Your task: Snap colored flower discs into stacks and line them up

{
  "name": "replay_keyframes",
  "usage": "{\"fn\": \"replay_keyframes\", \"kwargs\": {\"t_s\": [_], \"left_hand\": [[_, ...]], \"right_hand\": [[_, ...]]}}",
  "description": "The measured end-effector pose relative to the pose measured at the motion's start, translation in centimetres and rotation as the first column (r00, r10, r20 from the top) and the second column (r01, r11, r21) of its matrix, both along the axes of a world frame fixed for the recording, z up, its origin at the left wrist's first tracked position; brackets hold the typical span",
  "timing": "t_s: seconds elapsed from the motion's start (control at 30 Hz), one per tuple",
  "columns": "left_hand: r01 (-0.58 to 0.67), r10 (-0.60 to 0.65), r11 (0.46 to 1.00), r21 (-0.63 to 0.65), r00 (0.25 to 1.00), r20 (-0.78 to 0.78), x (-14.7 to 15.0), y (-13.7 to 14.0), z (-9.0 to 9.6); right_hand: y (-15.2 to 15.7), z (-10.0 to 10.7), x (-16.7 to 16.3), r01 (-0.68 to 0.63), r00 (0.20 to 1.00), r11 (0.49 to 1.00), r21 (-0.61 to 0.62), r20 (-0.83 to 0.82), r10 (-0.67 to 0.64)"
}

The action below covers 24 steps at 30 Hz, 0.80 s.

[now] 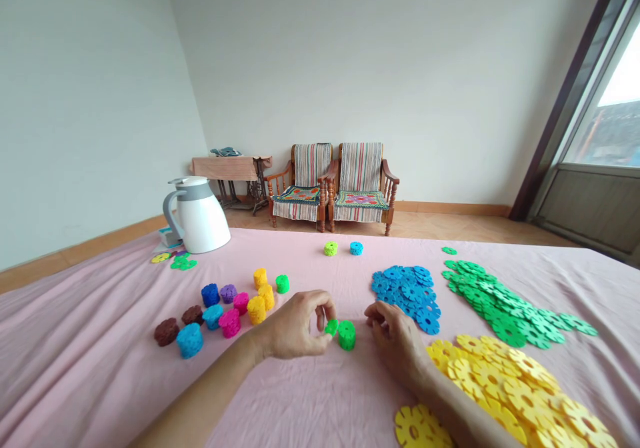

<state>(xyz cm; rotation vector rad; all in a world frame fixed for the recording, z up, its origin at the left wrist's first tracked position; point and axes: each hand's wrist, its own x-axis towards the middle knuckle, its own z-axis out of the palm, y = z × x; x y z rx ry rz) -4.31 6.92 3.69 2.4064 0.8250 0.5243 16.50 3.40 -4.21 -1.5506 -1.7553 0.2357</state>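
My left hand (pixel 303 325) pinches a green snowflake disc (pixel 331 328) between thumb and fingertips. Right beside that disc, a short upright stack of green snowflake discs (pixel 347 336) stands on the pink cloth. To the right of the stack is my right hand (pixel 395 338), its fingers loosely bent and nothing visible in them. Close beyond this hand lies a pile of loose blue discs (pixel 407 291). Loose yellow discs (pixel 505 381) spread by the right forearm, and a long heap of green discs (pixel 495 301) lies farther right.
Left of my hands stand several short disc stacks, among them a brown stack (pixel 166 332), a pink stack (pixel 231 323) and a yellow stack (pixel 257 310). A lime stack (pixel 331 249) and a blue stack (pixel 356 249) sit at the back. A white jug (pixel 203 218) stands far left.
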Motion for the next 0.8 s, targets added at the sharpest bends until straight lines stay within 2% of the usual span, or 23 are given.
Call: {"fn": "replay_keyframes", "kwargs": {"t_s": [0.13, 0.3, 0.8], "left_hand": [[-0.063, 0.054, 0.994, 0.093, 0.994, 0.097, 0.8, 0.1, -0.9], [-0.081, 0.065, 0.986, 0.146, 0.992, 0.112, 1.7, -0.1, -1.9], [-0.035, 0.024, 0.991, 0.131, 0.996, 0.081, 1.8, 0.0, -2.5]], "right_hand": [[0.0, 0.1, 0.0, -0.002, 1.0, 1.0, -0.014, 0.002, 0.002], [-0.1, 0.1, 0.0, -0.015, 1.0, 1.0, -0.011, -0.003, 0.015], [-0.1, 0.1, 0.0, -0.015, 1.0, 1.0, -0.002, -0.005, 0.015]]}}
